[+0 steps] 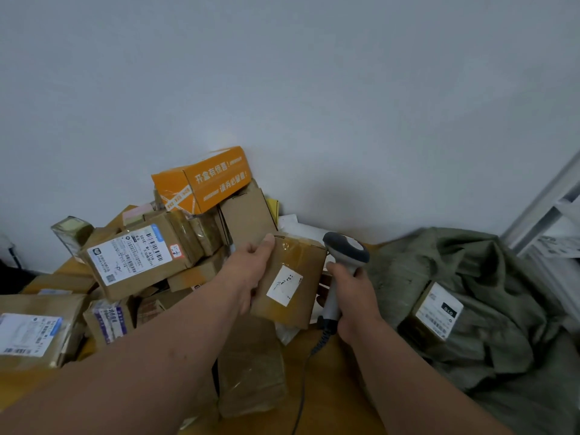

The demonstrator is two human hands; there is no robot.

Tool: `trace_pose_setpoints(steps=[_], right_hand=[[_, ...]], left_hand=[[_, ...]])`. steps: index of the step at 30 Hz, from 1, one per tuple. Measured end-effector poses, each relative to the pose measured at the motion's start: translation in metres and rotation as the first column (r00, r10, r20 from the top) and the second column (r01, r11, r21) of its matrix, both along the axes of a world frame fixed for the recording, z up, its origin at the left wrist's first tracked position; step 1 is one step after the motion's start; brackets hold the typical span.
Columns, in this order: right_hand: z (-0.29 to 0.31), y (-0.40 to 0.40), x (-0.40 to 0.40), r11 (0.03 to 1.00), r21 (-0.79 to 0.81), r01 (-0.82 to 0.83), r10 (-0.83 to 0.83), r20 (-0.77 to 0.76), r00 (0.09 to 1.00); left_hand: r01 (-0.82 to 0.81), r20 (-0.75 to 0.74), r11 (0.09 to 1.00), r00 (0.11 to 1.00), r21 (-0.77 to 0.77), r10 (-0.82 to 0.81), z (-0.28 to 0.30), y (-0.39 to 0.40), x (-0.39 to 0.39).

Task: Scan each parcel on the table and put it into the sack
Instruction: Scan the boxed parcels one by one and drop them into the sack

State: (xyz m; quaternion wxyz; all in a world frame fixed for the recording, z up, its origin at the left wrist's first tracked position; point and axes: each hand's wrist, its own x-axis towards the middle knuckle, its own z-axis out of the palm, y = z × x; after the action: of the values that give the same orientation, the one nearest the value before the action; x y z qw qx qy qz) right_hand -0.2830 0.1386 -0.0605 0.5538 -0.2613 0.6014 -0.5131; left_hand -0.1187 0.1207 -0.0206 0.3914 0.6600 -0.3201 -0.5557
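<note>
While my left hand (251,271) grips a small brown cardboard parcel (292,277) by its left edge, thumb hooked over the top corner and fingers curled behind, I hold that parcel lifted above the worktop (326,387) at the centre of view, its white label (284,285) facing me. My right hand (354,302) is wrapped round the grip of a grey handheld barcode scanner (345,255), just beside the parcel at 3 o'clock, the scanner's head tipped toward the parcel's top corner; its coiled cable (306,381) trails down toward 6 o'clock. At 9 to 11 o'clock a heap of cardboard parcels (138,259) covers the worktop, topped by an orange box (204,180) with white printed characters leaning against the white wall (282,73). A taped brown parcel (251,368) lies flat below the held one at 6 o'clock. At 4 o'clock the olive-green sack (489,309) slumps open, with a labelled box (434,312) lying in its folds.
</note>
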Motion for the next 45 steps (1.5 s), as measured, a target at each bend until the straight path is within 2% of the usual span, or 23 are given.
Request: trace_pose_setpoints(steps=[6,11,17,20,26,28,31,35,41,45], right_hand=[[0.010,0.002,0.002,1.000,-0.002,0.010,-0.010,0.035,0.999],[0.027,0.016,-0.019,0.998,-0.039,0.045,-0.042,0.082,0.996],[0.045,0.032,-0.043,0.997,-0.044,0.060,-0.050,0.190,0.981],[0.048,0.037,-0.052,0.997,-0.036,0.066,-0.057,0.205,0.977],[0.045,0.046,-0.056,0.996,-0.009,0.086,-0.080,0.283,0.956],[0.045,0.048,-0.055,0.993,-0.008,0.114,-0.106,0.287,0.952],[0.044,0.052,-0.051,0.991,-0.015,0.131,-0.121,0.285,0.951],[0.043,0.055,-0.039,0.990,-0.023,0.138,-0.128,0.252,0.959],[0.041,0.064,-0.026,0.990,0.026,0.139,-0.142,0.202,0.969],[0.040,0.069,-0.016,0.988,0.044,0.149,-0.155,0.179,0.972]], left_hand=[[-0.030,0.063,0.999,0.997,-0.034,0.032,0.009,0.008,0.001],[0.013,-0.065,0.997,0.998,-0.082,-0.018,0.028,0.034,-0.020],[0.097,-0.139,0.987,0.984,-0.126,-0.115,0.048,0.057,-0.039],[0.134,-0.131,0.980,0.979,-0.149,-0.154,0.056,0.068,-0.046],[-0.038,-0.095,0.981,0.995,-0.188,0.021,0.046,0.073,-0.045],[-0.060,-0.139,0.986,0.989,-0.153,0.039,0.041,0.072,-0.038],[0.011,-0.269,0.998,0.963,-0.055,-0.026,0.037,0.070,-0.023],[0.097,-0.230,0.994,0.967,-0.053,-0.107,0.035,0.072,-0.002],[-0.094,-0.344,0.994,0.937,-0.060,0.068,0.025,0.066,0.026],[-0.075,-0.413,0.996,0.909,-0.050,0.047,0.025,0.073,0.035]])
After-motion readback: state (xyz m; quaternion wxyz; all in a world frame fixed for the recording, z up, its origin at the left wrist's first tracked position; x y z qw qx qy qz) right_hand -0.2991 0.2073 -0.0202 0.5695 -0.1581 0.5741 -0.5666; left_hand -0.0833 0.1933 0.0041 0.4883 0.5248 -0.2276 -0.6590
